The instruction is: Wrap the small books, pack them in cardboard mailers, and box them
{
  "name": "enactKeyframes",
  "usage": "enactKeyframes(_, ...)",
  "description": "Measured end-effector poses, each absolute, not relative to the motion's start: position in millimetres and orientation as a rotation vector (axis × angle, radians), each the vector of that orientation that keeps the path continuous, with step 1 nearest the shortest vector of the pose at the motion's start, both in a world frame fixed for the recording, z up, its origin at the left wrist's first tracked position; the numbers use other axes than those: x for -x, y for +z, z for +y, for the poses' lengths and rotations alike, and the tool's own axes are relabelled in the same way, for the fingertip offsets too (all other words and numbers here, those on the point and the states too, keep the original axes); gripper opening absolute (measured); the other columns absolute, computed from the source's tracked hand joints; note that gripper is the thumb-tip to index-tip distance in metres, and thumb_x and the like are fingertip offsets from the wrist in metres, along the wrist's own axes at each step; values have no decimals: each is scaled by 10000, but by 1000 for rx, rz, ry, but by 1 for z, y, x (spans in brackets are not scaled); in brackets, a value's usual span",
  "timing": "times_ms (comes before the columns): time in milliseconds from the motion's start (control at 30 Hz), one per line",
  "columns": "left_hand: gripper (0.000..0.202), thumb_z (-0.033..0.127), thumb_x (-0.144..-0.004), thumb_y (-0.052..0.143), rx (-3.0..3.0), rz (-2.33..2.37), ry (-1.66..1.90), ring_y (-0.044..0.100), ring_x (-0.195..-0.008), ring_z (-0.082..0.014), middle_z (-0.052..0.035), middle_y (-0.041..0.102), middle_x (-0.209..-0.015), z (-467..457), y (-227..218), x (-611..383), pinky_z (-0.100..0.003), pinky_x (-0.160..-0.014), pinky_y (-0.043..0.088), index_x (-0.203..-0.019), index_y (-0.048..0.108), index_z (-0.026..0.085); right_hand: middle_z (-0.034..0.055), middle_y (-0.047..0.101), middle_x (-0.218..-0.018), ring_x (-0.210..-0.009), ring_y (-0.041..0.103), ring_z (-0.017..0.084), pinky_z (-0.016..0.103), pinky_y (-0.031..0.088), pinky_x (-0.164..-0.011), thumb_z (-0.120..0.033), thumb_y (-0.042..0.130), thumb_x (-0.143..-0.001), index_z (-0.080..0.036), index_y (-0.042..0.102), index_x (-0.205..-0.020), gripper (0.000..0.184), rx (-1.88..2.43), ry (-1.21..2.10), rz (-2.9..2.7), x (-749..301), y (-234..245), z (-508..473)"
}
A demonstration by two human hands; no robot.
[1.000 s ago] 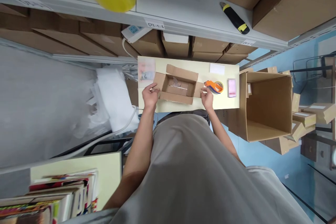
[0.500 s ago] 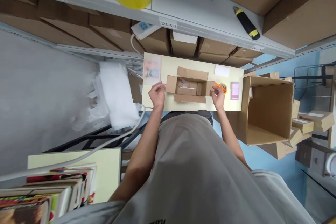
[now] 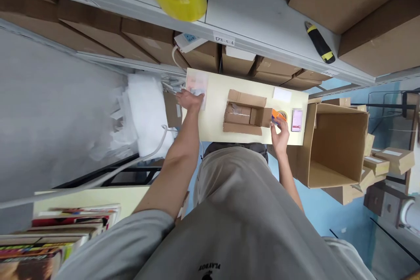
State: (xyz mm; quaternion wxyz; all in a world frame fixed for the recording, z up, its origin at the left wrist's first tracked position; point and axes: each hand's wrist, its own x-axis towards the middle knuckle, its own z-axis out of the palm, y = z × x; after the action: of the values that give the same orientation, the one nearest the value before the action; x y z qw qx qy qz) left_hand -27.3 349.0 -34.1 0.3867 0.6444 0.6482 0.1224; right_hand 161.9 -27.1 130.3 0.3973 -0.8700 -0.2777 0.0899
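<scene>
A small brown cardboard box (image 3: pixel 243 130) lies on the pale tabletop, its top open and flaps spread on several sides. Some clear plastic or tape shows inside it. Over the table's left end, my left hand (image 3: pixel 190 99) reaches across a pinkish printed packet (image 3: pixel 197 79), thumb spread; its fingertips are hard to make out. My right hand (image 3: pixel 280 137) is at the box's right flap, fingers bent and apart. Just beyond those fingers is an orange tape dispenser (image 3: pixel 278 114) with a roll of tape, partly covered by them.
A phone (image 3: pixel 296 120) and a white paper (image 3: pixel 281 94) lie on the table. To the right stands a large open carton (image 3: pixel 337 146). The shelf above holds a yellow tape roll (image 3: pixel 188 6) and a utility knife (image 3: pixel 320 43). White packing sheets (image 3: pixel 146 113) hang at left.
My left hand has left the box's left side and moved left onto the pinkish packet. The left flap no longer sticks out flat. My right hand has shifted slightly right and down.
</scene>
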Motion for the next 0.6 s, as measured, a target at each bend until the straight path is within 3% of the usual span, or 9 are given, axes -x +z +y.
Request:
enactKeyframes(100, 882, 503, -761, 1015, -1536, 2011, 95, 552, -1518, -563, -426, 575, -1574, 346, -27, 22, -681, -1258, 439, -1384, 618, 22, 176, 793, -1348, -1356, 737, 350, 597, 632, -1122, -503, 624, -1085, -243, 768, -1201, 318, 2222, 265, -660, -155, 130, -32)
enactKeyframes(233, 460, 371, -921, 853, -1614, 1976, -30, 708, -1366, -457, -277, 770, -1377, 340, -8, 23, -599, -1239, 479, -1271, 695, 115, 168, 814, -1337, -1327, 749, 335, 551, 651, -1060, -514, 610, -1090, -238, 765, -1191, 333, 2223, 308, -669, -152, 130, -29)
enactKeyframes(333, 236, 328, -1017, 704, -1716, 1884, 54, 740, -1307, -399, -203, 807, -1292, 339, 10, 33, -548, -1227, 504, -1191, 722, 168, 166, 816, -1351, -1353, 741, 327, 550, 647, -1086, -513, 598, -1104, -239, 766, -1187, 332, 2212, 308, -704, -154, 134, -18)
enactKeyframes(467, 192, 340, -1018, 701, -1745, 1707, 340, 778, -1087, -337, -141, 789, -1083, 331, 46, 44, -475, -1066, 602, -1119, 682, 178, 177, 824, -1334, -1299, 770, 333, 572, 655, -1123, -588, 637, -1087, -231, 779, -1186, 396, 2105, 403, -675, -154, 147, 7)
enactKeyframes(600, 316, 505, -1032, 738, -1686, 1222, 708, 741, -887, -220, -43, 745, -978, 297, 101, 43, -335, -822, 612, -1095, 611, 223, 166, 822, -1395, -1268, 806, 318, 546, 664, -1166, -699, 764, -999, -245, 752, -1337, 566, 1830, 721, -648, -144, 170, 44)
